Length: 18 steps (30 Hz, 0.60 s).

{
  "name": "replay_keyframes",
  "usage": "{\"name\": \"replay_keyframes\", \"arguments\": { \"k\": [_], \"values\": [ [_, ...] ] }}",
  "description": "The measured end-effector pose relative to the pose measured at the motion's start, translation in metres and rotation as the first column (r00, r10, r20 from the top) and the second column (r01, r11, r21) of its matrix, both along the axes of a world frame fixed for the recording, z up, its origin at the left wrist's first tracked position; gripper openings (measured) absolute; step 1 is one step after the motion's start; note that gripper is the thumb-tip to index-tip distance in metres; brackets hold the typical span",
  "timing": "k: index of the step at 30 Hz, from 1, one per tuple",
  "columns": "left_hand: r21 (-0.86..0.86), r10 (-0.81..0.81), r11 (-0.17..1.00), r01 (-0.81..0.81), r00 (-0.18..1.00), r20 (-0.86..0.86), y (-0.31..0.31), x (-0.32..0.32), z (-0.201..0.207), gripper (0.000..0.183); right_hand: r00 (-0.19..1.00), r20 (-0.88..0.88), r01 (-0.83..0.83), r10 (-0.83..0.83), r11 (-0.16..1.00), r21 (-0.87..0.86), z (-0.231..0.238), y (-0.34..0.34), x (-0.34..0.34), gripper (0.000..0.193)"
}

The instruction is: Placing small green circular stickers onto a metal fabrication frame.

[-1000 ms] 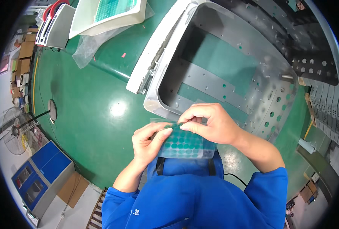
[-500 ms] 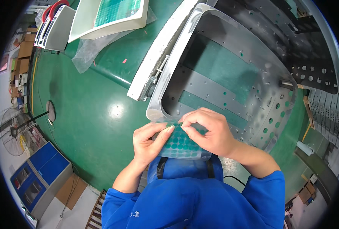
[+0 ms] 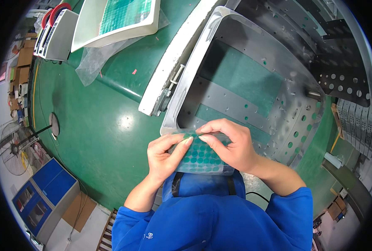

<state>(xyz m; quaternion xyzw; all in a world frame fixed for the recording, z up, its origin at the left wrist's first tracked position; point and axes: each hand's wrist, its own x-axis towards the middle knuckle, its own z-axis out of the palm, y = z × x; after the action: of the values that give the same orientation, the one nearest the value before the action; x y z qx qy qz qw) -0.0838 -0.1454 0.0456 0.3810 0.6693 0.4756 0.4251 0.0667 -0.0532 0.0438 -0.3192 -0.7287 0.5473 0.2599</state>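
Note:
In front of my body hangs a clear sheet of round green stickers (image 3: 200, 158), dots set in rows. My left hand (image 3: 166, 154) pinches its upper edge between thumb and forefinger. Close beside it, my right hand (image 3: 231, 143) is closed in a pinch at the same edge, thumb and forefinger tips together. The two pinches nearly meet. Whether a single dot sits between the right fingertips is too small to make out. Just beyond the hands stands a large grey metal housing (image 3: 236, 98) with slots and round holes.
A white bin (image 3: 123, 38) holding more green dot sheets rests on the green tabletop (image 3: 129, 85) at the far left, with a clear plastic bag (image 3: 92, 62) under it. A white-edged panel (image 3: 163, 71) adjoins the housing. A fan (image 3: 15, 146) and a blue cabinet (image 3: 43, 192) stand left.
My right fingertips have shifted very slightly at the sheet's upper edge, and the sheet has tilted a little. Both pinches stay closed. The view has moved slightly.

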Motion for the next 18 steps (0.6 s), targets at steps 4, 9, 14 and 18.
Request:
{"name": "replay_keyframes", "arguments": {
  "k": [4, 9, 14, 18],
  "values": [
    [0.018, 0.024, 1.0, -0.024, 1.0, 0.008, 0.002, 0.002, -0.006, 0.006, 0.999, 0.021, -0.053, 0.049, 0.962, 0.269, -0.004, 0.006, 0.001, 0.006],
    [0.017, 0.01, 1.0, -0.007, 0.99, -0.139, 0.003, 0.0, -0.015, 0.005, 0.989, 0.01, 0.149, -0.149, 0.977, -0.152, -0.012, 0.041, -0.014, 0.005],
    [0.23, -0.154, 0.95, 0.21, 0.959, -0.239, 0.01, 0.006, -0.026, 0.007, 0.878, 0.452, 0.174, -0.157, 0.985, 0.006, -0.112, 0.129, -0.035, 0.012],
    [0.238, -0.18, 0.941, 0.24, 0.952, -0.247, 0.011, 0.004, -0.03, 0.007, 0.765, 0.626, 0.128, -0.151, 0.988, 0.081, -0.157, 0.164, -0.045, 0.019]
  ]
}}
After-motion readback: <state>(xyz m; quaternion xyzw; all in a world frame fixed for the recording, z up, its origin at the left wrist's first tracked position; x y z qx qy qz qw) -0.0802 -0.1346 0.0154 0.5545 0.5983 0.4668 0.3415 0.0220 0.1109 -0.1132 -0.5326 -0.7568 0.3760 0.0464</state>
